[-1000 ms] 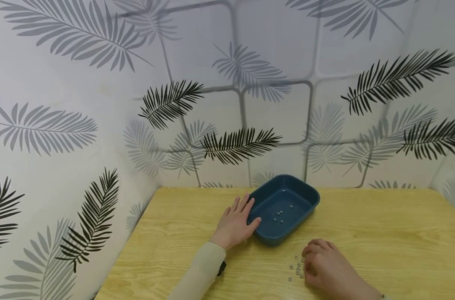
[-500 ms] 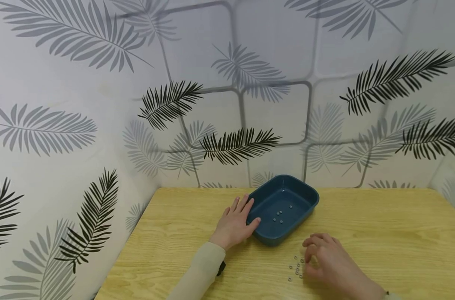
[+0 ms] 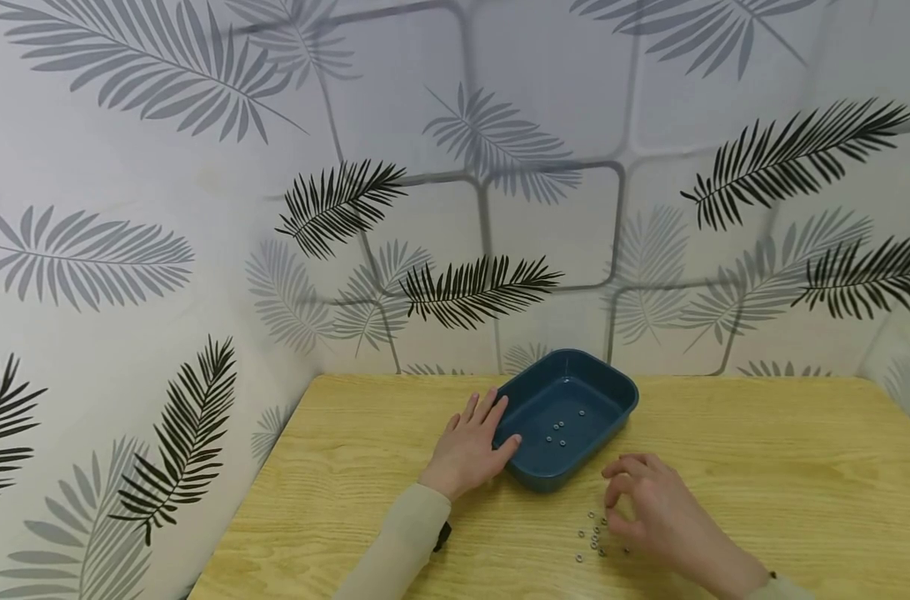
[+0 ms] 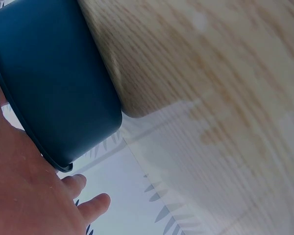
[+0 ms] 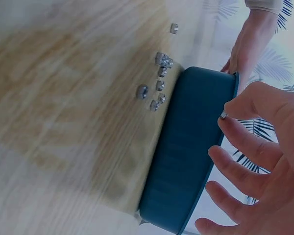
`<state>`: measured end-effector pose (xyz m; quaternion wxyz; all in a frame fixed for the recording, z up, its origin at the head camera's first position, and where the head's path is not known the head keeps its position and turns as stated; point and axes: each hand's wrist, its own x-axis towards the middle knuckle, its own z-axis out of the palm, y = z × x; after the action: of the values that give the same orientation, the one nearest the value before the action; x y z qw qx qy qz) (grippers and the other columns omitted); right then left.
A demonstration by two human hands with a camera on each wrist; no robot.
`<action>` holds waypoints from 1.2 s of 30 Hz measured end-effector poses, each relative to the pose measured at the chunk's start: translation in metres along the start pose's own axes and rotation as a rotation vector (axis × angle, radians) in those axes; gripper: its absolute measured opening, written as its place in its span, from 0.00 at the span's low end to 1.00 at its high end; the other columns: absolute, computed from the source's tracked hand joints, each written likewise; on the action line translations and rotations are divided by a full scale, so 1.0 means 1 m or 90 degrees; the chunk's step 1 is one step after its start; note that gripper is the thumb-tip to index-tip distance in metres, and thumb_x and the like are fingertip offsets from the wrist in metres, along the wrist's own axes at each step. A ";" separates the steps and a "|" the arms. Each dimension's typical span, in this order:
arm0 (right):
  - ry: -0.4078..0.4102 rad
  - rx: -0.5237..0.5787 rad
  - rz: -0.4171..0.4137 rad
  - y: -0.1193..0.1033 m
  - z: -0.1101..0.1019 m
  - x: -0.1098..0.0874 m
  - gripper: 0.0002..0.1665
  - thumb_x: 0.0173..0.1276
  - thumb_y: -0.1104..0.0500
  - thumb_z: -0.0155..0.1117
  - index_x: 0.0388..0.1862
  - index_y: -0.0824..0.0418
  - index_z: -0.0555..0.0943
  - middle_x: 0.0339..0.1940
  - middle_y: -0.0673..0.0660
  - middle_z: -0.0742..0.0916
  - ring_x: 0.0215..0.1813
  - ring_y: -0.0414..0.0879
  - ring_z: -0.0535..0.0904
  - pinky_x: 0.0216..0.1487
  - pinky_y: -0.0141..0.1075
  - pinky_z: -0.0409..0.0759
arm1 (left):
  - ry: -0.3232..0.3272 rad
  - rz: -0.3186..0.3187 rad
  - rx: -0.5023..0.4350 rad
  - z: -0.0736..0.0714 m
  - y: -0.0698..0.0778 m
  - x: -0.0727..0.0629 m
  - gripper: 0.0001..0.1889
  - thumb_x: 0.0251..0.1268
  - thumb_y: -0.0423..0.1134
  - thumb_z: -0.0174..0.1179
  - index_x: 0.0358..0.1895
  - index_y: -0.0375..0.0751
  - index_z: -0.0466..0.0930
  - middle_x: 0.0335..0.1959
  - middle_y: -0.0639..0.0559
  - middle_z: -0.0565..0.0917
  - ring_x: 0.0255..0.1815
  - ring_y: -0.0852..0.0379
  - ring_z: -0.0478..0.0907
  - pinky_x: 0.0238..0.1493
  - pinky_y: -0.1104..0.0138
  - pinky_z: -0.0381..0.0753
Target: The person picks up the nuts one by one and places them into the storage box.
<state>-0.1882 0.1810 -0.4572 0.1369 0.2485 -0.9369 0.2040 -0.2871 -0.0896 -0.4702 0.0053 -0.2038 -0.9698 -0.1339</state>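
Note:
My right hand (image 3: 661, 508) is just above the table, right of a loose cluster of small metal nuts (image 3: 594, 540). In the right wrist view its thumb and index finger pinch a single nut (image 5: 223, 114), while the other fingers are spread apart. My left hand (image 3: 466, 442) rests on the left rim of a dark blue rectangular basin (image 3: 533, 454), its fingers extended. Several nuts (image 3: 557, 427) lie scattered on the basin's floor. From the left wrist, the basin's outer wall (image 4: 59, 83) shows beside the hand (image 4: 29, 186).
Light wood-grain table (image 3: 792, 467) surrounds the basin. Behind it stands a wall (image 3: 552, 225) with a leaf pattern, close to the basin's far corner. One nut (image 3: 626, 550) lies apart from the cluster, under my right hand.
My right hand has risen slightly from the table and toward the basin, with a nut pinched in its fingers. One nut beneath it has come into sight. Left hand and basin stay put.

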 end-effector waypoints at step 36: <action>0.151 0.059 -0.004 0.004 -0.009 0.030 0.11 0.51 0.66 0.73 0.23 0.50 0.82 0.47 0.58 0.85 0.51 0.58 0.75 0.53 0.55 0.73 | 0.012 0.012 -0.006 0.002 -0.002 0.000 0.37 0.75 0.65 0.39 0.80 0.53 0.49 0.81 0.54 0.46 0.80 0.49 0.41 0.73 0.47 0.52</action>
<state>-0.2139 0.1760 -0.4399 0.2355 0.2313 -0.9032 0.2744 -0.2876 -0.0905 -0.4726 0.0146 -0.2114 -0.9672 -0.1404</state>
